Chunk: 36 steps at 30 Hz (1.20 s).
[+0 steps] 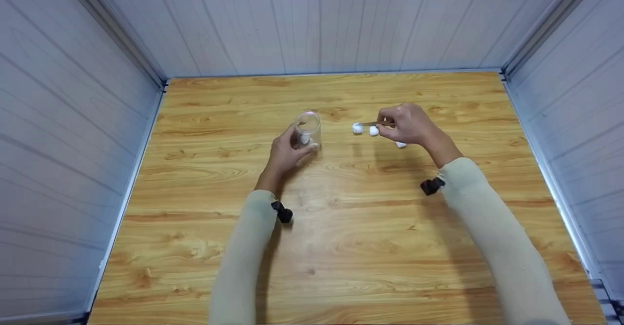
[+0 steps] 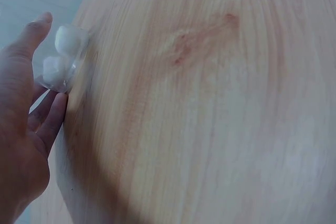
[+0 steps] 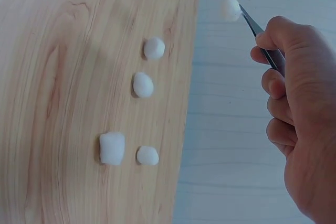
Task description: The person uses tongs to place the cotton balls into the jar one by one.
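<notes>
A clear glass cup [image 1: 312, 126] stands on the wooden table, with my left hand [image 1: 286, 152] round its near left side. White cotton balls [image 2: 68, 39] show through the cup's wall in the left wrist view. My right hand [image 1: 407, 124] pinches a pair of tweezers [image 3: 257, 31] between thumb and fingers. At the tweezers' tip hangs a cotton ball [image 3: 230, 9], held above the table and to the right of the cup. Under and beside the right hand lie loose cotton balls [image 1: 374, 130], partly hidden by it in the head view.
Several white cotton pieces lie spread on the table in the right wrist view, among them a squarish one [image 3: 112, 148] and a round one [image 3: 154, 48]. Pale panel walls [image 1: 302, 23] enclose the wooden table [image 1: 336, 247] at the back and both sides.
</notes>
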Motion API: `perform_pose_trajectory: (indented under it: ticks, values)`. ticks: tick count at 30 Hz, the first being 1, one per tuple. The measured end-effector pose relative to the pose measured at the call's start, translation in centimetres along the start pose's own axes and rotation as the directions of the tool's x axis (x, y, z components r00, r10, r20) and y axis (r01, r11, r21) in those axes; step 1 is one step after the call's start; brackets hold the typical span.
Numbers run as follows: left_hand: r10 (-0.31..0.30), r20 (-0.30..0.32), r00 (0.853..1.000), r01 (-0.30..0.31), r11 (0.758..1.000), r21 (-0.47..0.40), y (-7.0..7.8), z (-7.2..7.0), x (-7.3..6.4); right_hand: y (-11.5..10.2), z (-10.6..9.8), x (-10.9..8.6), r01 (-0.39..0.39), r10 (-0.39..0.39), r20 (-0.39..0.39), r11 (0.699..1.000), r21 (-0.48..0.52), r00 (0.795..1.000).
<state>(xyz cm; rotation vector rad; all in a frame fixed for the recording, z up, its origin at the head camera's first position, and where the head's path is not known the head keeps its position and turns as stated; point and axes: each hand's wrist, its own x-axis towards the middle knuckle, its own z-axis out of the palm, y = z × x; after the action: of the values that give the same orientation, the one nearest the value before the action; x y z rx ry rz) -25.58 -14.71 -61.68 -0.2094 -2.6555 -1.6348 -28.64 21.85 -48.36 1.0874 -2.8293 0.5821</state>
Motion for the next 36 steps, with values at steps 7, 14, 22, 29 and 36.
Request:
perform_pose_trajectory:
  ticks: [7,14,22,29,36]
  values:
    - [-0.017,0.013,1.000,0.017,1.000,0.005,-0.5,0.1,0.3,-0.3,0.2,0.4,-0.016,0.016,0.002,1.000,0.003,1.000]
    - [-0.042,0.012,0.999,0.042,0.999,0.019,-0.6,0.3,0.6,-0.9,0.3,1.1,-0.004,0.004,-0.010,1.000,0.015,1.000]
    - [-0.010,0.012,1.000,0.010,1.000,0.006,-2.0,0.5,1.0,-1.6,0.5,1.9,0.016,-0.015,-0.041,0.999,0.028,0.999]
    - [-0.010,0.007,1.000,0.009,0.999,0.036,0.2,0.0,0.2,-2.2,0.5,2.6,0.015,-0.013,-0.047,0.999,0.044,0.999]
    - [-0.029,0.008,1.000,0.029,0.998,0.050,-0.1,0.2,0.3,-2.9,0.6,3.5,0.044,-0.040,-0.085,0.998,0.046,0.996]
